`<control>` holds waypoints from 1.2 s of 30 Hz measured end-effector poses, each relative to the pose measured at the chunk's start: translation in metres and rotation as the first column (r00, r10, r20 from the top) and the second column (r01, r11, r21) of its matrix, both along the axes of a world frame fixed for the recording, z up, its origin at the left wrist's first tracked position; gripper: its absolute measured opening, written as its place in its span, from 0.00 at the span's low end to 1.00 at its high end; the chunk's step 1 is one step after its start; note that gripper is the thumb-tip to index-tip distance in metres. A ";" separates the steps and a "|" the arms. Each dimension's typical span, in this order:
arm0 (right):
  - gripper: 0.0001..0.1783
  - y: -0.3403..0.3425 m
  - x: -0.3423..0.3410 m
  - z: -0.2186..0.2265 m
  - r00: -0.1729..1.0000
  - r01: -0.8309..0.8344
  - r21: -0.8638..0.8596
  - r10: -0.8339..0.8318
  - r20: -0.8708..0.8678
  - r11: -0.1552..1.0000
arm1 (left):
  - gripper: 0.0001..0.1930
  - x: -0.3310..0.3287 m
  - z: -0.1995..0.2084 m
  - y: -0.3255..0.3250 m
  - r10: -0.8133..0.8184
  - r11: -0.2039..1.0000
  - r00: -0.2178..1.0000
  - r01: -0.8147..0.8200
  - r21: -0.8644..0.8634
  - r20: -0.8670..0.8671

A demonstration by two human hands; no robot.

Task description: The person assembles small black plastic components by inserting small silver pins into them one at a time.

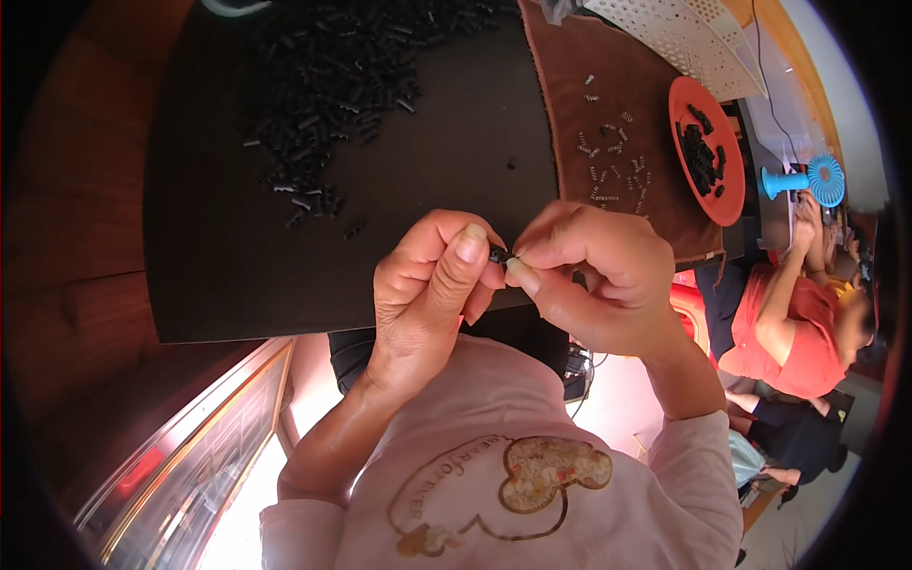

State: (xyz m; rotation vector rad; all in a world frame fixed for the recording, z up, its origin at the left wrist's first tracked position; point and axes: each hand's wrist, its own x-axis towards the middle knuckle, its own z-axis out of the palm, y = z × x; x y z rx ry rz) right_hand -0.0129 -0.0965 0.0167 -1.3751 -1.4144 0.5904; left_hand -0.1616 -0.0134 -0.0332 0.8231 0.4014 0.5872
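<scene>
My left hand [423,290] pinches a small black plastic piece [499,254] between thumb and fingers, just above the table's near edge. Close against its right end, my right hand [603,271] has thumb and forefinger pressed together; whatever lies between those tips is too small to make out. Several short metal springs [616,173] lie scattered beyond my right hand on a brown cloth [657,119]. A big heap of small black plastic pieces [328,90] spreads over the far left of the dark table [465,142].
An orange-red plate [698,92] holding several black pieces sits at the cloth's right side. Behind it stands a white perforated basket [679,43]. Farther right are a small blue fan [825,180] and a person in a red top [779,332]; another in dark clothes is below.
</scene>
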 end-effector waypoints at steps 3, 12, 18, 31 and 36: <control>0.07 -0.002 -0.005 -0.008 0.999 0.032 0.038 -0.032 -0.005 0.999 | 0.12 0.001 0.000 0.000 0.019 0.997 1.000 -0.020 0.070 0.013; 0.10 0.003 0.016 0.016 0.937 -0.126 -0.165 0.173 0.304 0.978 | 0.12 0.000 -0.005 0.002 -0.185 0.957 0.972 0.211 -0.197 0.144; 0.18 0.006 0.020 0.019 0.818 -0.192 -0.134 0.234 0.525 0.972 | 0.14 0.000 -0.001 0.002 -0.262 0.938 0.963 0.269 -0.218 0.061; 0.15 0.005 0.018 0.009 0.866 -0.221 -0.034 0.212 0.453 0.975 | 0.16 0.000 0.002 0.011 -0.391 0.914 0.920 0.386 -0.127 -0.017; 0.17 0.000 0.014 -0.001 0.884 -0.213 0.064 0.164 0.438 0.975 | 0.16 0.000 0.009 0.011 -0.458 0.887 0.888 0.455 -0.077 -0.039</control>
